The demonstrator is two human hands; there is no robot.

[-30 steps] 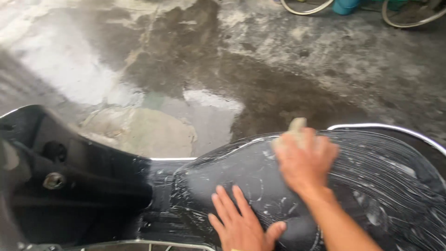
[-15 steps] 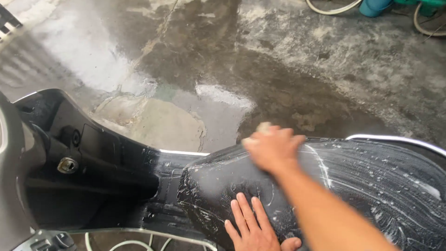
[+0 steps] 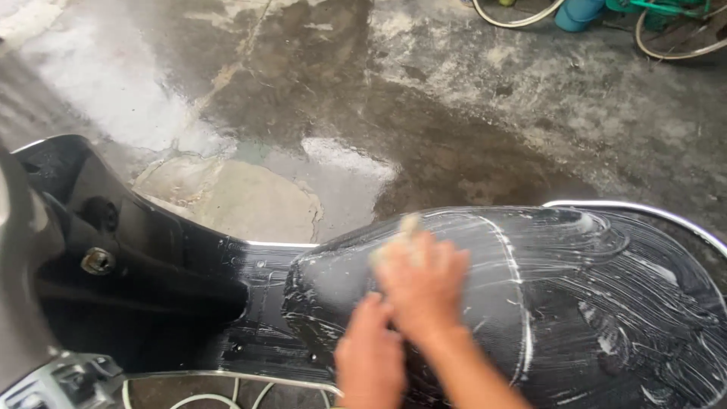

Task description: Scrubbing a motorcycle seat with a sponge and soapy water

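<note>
Leftmost, a black scooter's leg shield [image 3: 113,227] curves up, a bolt [image 3: 97,260] showing in its recess. Wet concrete floor [image 3: 424,113] fills the top; a pale patch [image 3: 227,201] sits just beyond the footwell.

Centre: seat [image 3: 575,303], black, soap-streaked, long axis running left–right across the view, nose pointing left toward the shield. A chrome rail [image 3: 644,208] edges its far right side.

Left hand [image 3: 369,363] lies flat on the near side of the seat nose, fingers together, pointing away from the person. Blurred; cannot tell how hard it presses.

Right hand [image 3: 424,284] sits on top of the seat, just beyond and right of the left, touching or nearly so. It is curled over a pale sponge [image 3: 407,227], whose tip pokes out past the fingers. Heavy blur.

The right hand is nearer the suds; most of the lathered seat stretches to its right.

Far top right: hoses [image 3: 522,17] and a blue container [image 3: 579,11] on the floor.
</note>
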